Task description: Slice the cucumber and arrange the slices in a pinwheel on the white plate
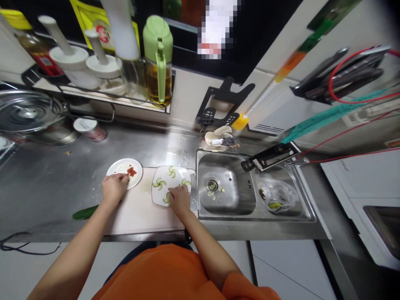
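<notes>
My left hand [115,189] reaches over the rim of a round white plate [116,167]. Its fingertips are pinched together beside small chopped red pieces [131,171]; what they grip, if anything, is too small to make out. Over the square white plate [173,186] is my right hand [180,201], fingers bent down close to thin cucumber slices [166,197]. Its fingertips are partly hidden, and a hold on a slice cannot be made out. More slices lie in curved, pinwheel-like groups on that plate. Both plates rest at least partly on a pale cutting board [140,216].
A whole cucumber [85,213] lies left of the board, partly behind my left forearm. Cucumber scraps [211,194] sit near the drain of the steel sink [239,196]. A clear plastic bag [279,196] fills the smaller basin. Bottles, including a green-topped oil bottle [158,62], line the rack behind.
</notes>
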Motion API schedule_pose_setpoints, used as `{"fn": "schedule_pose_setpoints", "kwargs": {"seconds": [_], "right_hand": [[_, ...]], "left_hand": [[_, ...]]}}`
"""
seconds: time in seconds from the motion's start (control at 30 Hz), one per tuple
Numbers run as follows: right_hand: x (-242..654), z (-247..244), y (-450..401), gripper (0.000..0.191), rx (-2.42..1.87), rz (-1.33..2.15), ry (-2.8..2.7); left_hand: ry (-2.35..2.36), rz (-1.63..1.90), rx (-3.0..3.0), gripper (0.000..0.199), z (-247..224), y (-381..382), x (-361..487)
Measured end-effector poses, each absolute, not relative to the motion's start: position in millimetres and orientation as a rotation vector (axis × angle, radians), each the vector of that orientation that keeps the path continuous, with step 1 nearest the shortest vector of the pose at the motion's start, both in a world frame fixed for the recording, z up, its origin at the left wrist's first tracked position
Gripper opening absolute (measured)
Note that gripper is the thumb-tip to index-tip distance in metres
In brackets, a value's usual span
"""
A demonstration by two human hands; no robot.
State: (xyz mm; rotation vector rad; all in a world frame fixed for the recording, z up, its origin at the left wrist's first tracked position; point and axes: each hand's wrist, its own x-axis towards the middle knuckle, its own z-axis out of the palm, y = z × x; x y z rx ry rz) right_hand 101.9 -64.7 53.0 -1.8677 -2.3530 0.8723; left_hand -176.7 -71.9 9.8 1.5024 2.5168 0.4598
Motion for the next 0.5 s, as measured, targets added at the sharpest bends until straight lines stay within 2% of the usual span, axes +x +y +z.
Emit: {"fn": "schedule_pose_setpoints", "kwargs": {"seconds": [0.23, 0.33, 0.5], "right_hand": [[109, 55, -61, 0.028, -1.920, 0.832, -2.359], [110, 55, -55, 0.027, -1.929, 0.813, -2.320], [109, 55, -38, 0.026, -1.932, 0.807, -2.203]], "left_hand": [[2.482, 0.769, 1.577, 0.028, 24, -71, -162], [2.282, 0.909, 1.672, 0.025, 25, -60, -134], [1.966, 0.918, 1.808, 0.022, 19, -41, -84]]}}
